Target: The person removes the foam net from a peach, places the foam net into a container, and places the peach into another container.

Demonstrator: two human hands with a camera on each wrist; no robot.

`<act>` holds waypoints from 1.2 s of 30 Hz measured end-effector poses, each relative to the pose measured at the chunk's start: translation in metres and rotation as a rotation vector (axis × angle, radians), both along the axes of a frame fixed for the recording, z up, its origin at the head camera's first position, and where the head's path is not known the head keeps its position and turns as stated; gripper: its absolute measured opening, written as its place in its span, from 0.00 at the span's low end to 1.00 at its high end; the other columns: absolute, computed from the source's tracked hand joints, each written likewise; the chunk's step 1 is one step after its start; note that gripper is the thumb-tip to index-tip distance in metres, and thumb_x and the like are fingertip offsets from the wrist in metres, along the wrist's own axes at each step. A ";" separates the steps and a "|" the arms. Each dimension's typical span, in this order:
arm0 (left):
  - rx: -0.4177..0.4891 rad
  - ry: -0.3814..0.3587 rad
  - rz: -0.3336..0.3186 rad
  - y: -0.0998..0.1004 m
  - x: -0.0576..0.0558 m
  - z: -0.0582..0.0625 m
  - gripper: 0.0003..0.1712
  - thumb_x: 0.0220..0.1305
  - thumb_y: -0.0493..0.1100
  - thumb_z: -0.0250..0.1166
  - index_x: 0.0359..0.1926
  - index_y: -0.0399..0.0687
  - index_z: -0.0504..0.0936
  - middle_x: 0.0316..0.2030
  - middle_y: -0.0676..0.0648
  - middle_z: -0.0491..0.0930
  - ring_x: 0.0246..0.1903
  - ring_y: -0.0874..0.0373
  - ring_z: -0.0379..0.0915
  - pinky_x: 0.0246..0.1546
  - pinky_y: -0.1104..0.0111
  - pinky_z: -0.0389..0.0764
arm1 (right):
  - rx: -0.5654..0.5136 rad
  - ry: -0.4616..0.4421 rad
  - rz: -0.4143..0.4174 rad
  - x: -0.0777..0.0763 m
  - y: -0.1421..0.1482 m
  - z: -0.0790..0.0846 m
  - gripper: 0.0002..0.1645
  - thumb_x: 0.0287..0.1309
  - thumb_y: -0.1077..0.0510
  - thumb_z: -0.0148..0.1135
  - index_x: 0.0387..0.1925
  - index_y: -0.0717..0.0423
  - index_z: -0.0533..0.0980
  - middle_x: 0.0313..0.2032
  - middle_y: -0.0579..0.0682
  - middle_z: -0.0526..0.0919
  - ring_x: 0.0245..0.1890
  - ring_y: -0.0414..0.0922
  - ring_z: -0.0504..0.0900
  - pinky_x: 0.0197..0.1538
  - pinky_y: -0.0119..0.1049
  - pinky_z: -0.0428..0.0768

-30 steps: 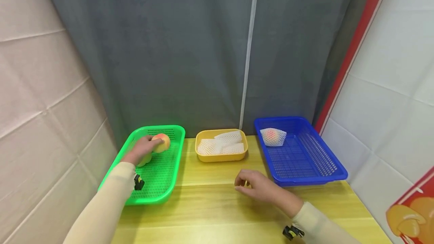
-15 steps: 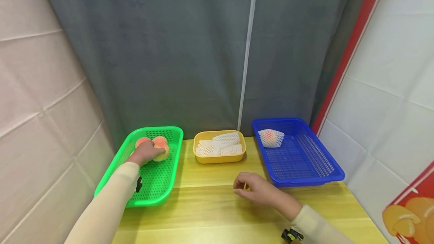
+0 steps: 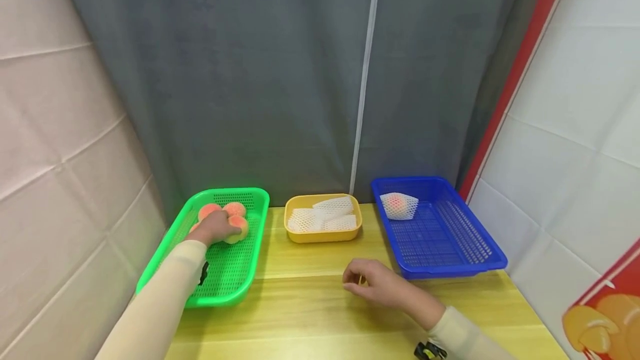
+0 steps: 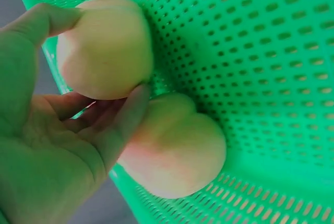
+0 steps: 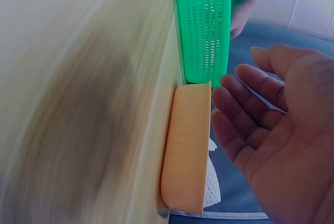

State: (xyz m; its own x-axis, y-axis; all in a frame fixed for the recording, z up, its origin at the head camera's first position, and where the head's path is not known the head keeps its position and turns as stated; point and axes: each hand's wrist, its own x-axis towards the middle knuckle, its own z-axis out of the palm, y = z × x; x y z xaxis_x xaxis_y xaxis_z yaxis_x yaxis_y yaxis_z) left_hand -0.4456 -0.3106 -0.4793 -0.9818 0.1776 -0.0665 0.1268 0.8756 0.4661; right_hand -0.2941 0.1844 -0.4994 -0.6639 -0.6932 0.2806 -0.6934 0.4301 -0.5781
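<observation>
Inside the green basket, my left hand grips a pink and yellow peach. The left wrist view shows the thumb on one side of that peach and fingers on the other. Another peach lies right beside those fingers. Two more pink peaches show behind the hand in the head view, and part of a further one is mostly covered by it. My right hand hovers over the table with its fingers loosely curled and nothing in them.
Between the baskets stands a small yellow bin with several white foam net sleeves. At right, a blue basket holds one peach in a foam net. A dark curtain hangs behind the wooden table.
My left hand has lowered the peach toward the near side of the other peaches, which have come into sight behind it. The right hand has stayed nearly still.
</observation>
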 end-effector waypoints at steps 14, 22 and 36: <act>-0.135 0.022 -0.051 0.014 0.024 0.026 0.43 0.69 0.43 0.71 0.76 0.22 0.67 0.67 0.23 0.76 0.65 0.27 0.75 0.60 0.40 0.79 | 0.007 -0.031 0.009 0.001 -0.002 -0.002 0.04 0.77 0.58 0.71 0.42 0.44 0.84 0.37 0.33 0.84 0.39 0.30 0.80 0.43 0.39 0.88; -0.192 0.069 -0.066 0.014 0.022 0.028 0.39 0.65 0.41 0.73 0.70 0.21 0.73 0.57 0.26 0.82 0.55 0.31 0.80 0.54 0.42 0.81 | 0.013 -0.066 0.001 0.003 -0.002 -0.002 0.03 0.78 0.57 0.69 0.44 0.43 0.84 0.38 0.32 0.84 0.39 0.30 0.81 0.43 0.34 0.86; -0.118 0.157 -0.064 0.026 0.041 0.048 0.33 0.75 0.48 0.68 0.66 0.22 0.75 0.58 0.25 0.81 0.61 0.26 0.77 0.57 0.39 0.81 | 0.012 -0.078 -0.027 0.003 0.000 0.003 0.04 0.77 0.57 0.70 0.43 0.43 0.84 0.37 0.33 0.84 0.39 0.31 0.81 0.44 0.33 0.85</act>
State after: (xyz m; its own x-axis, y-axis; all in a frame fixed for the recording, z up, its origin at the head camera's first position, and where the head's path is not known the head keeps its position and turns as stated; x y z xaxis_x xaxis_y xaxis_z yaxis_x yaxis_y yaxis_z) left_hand -0.4048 -0.2847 -0.4315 -0.9687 0.2405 0.0623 0.2473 0.9105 0.3313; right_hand -0.2913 0.1845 -0.4961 -0.7018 -0.6779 0.2189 -0.6347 0.4554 -0.6243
